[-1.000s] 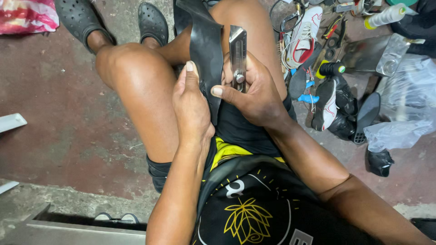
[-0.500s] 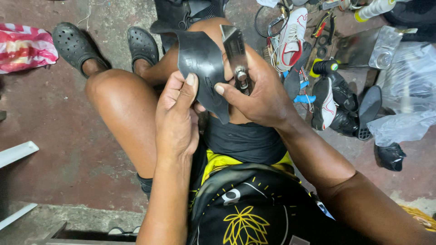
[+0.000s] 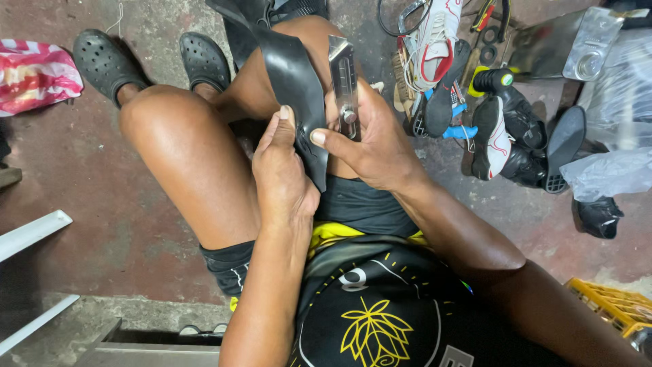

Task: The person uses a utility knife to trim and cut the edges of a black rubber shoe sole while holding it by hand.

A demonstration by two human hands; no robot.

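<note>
Rubber strip [image 3: 292, 88] black; knife [image 3: 341, 75] silver; clogs [image 3: 109, 61] dark grey; cloth [image 3: 34, 75] pink-white striped; sneaker [image 3: 435, 34] white-red; crate [image 3: 611, 306] yellow.

Rubber strip [image 3: 295, 88]: smooth, dull black. Knife [image 3: 343, 78]: bright brushed metal. Clogs [image 3: 105, 61]: matt black plastic. Floor [image 3: 81, 204]: rough, worn concrete.

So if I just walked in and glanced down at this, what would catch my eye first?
Most likely the two hands at the centre: the left hand and right hand pinch a curved strip of black rubber over the person's lap, and the right hand also grips a metal utility knife. Next, the jumble of shoes to the right on the concrete floor, led by a white and red sneaker, and the pink striped cloth at far left.
</note>
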